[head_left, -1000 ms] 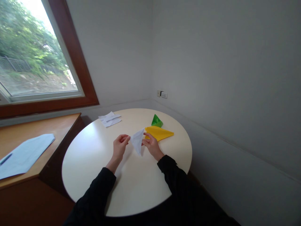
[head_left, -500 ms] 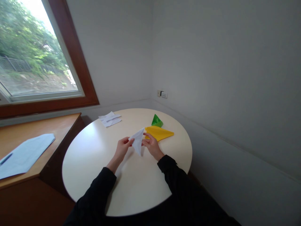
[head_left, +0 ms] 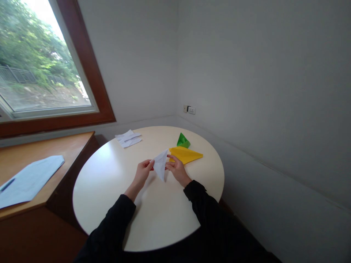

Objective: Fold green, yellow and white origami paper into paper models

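Observation:
A folded piece of white paper [head_left: 160, 166], kite-like with a point toward me, is held up over the round table between both hands. My left hand [head_left: 143, 171] pinches its left corner between thumb and fingers. On the opposite side, my right hand [head_left: 177, 169] grips the right edge, thumb and fingers closing on it from the side. Just beyond my right hand lies a yellow folded paper plane [head_left: 186, 155], partly covered by the fingers. Behind that sits a green folded paper boat [head_left: 183, 141].
The round cream table [head_left: 106, 190] stands in a room corner. Several white paper pieces [head_left: 128, 138] lie at its far left. On a wooden cabinet [head_left: 79, 140] to the left are a pale blue sheet [head_left: 35, 179] and a pen [head_left: 7, 185]. A wall socket [head_left: 191, 110] is behind.
My left thumb has slid slightly left toward the paper's corner, showing more of its face. The right hand and the other papers stay where they were.

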Available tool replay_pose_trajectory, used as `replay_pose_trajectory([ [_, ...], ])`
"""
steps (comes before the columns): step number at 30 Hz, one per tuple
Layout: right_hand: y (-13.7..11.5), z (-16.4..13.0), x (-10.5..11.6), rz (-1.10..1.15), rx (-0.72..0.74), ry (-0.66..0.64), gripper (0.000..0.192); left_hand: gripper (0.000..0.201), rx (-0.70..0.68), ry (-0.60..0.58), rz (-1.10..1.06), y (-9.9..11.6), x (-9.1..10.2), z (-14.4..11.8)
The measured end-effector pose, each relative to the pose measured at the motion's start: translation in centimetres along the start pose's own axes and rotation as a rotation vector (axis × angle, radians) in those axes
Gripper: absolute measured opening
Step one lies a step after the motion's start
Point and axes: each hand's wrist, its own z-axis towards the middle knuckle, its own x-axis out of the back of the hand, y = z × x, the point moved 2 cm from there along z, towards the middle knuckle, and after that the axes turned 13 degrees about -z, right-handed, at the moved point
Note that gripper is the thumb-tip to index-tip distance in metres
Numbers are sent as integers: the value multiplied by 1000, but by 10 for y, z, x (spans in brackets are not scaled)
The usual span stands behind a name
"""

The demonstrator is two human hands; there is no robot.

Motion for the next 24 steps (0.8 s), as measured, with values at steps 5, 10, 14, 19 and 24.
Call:
replay_pose_trajectory([
  [5,-1,0,0,8,-12,-1,42,33,0,-1,-14,-2,0,1],
  [10,-1,0,1,-4,-2,13,41,34,15,-5,-32,-2,0,1],
  [14,-2,0,1,-7,-13,10,42,34,21,1,-40,-2,0,1],
  [19,-6,-2,2,-18,-7,8,41,36,22,8,-41,-3,0,2],
  [24,-7,-2,3,-36,-8,5,42,34,23,23,-28,-3,1,2],
])
